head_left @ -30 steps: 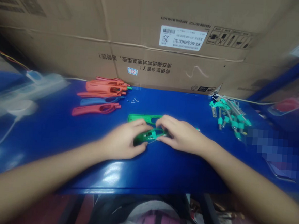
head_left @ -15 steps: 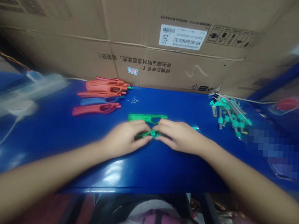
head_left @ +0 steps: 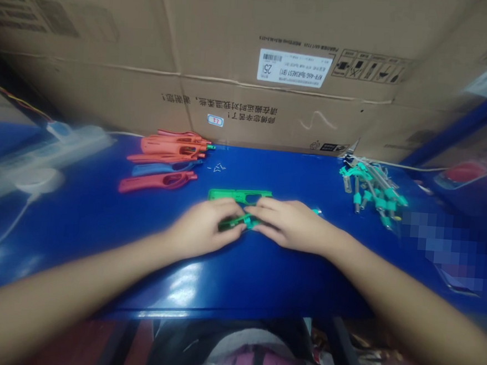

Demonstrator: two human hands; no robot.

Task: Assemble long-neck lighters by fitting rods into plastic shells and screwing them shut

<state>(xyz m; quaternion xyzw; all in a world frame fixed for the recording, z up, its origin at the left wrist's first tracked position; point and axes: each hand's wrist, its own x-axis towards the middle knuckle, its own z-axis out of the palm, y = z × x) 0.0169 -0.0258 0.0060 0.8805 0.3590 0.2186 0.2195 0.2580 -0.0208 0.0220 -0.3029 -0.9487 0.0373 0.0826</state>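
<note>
A glossy blue table spans from 9 to 3 o'clock, with a pale glare of light near its front edge at 6 o'clock. Big cardboard boxes wall off the back at 12 o'clock, and one bears a white label. A blue post slants at 2 o'clock. A blurred white power strip lies at 9 o'clock.

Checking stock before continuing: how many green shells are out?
2. The flat green shell lies just beyond the hands; the held green shell is pinched between left hand and right hand. Hands may hide more.

Blue table: green shell, red handles
</note>
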